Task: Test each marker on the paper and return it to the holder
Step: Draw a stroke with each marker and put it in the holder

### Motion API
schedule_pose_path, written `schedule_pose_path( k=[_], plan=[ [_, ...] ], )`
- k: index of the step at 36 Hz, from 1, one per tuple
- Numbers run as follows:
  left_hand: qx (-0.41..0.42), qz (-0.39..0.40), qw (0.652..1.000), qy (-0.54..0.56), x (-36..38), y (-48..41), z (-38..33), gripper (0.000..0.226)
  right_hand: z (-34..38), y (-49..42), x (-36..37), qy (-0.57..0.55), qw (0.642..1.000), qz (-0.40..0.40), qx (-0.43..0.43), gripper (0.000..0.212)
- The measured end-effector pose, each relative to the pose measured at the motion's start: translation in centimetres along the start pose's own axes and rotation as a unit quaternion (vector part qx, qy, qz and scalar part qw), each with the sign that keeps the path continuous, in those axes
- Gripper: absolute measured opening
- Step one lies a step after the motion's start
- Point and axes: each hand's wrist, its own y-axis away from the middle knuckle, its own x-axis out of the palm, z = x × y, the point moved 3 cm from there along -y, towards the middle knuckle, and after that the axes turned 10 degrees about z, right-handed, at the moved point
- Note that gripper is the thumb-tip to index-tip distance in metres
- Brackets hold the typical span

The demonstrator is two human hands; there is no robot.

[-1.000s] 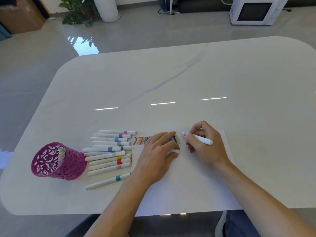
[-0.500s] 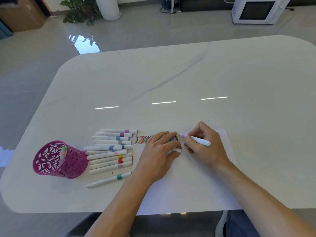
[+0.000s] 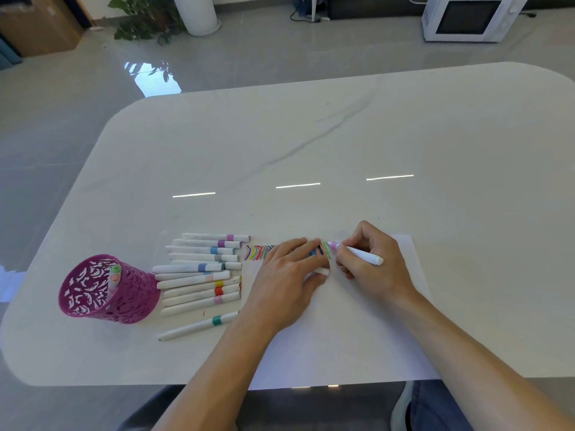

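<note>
Magenta holder (image 3: 109,290) stands left, loose markers (image 3: 199,275) beside it. Left hand (image 3: 286,281), fingers flat, pins the paper (image 3: 342,331). Right hand (image 3: 373,265) pinches the pink marker (image 3: 357,253), tip by the strokes: testing. Next probably needs capping it, then a reach left to the holder.

Between paper (image 3: 342,331) and holder (image 3: 130,306) lie loose markers (image 3: 199,276)
</note>
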Motion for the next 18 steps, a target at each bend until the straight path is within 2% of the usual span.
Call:
schedule_pose_path(
  k=[9, 18],
  plan=[
    [-0.005, 0.004, 1.000, -0.002, -0.1, 0.1, -0.1, 0.019, 0.1, 0.0, 0.0, -0.010, 1.000, 0.001, 0.013, 0.027],
    [0.033, 0.001, 0.998, -0.050, 0.0, 0.2, -0.3, 0.021, 1.4, -0.1, 0.2, 0.042, 0.999, 0.010, 0.016, 0.025]
  ],
)
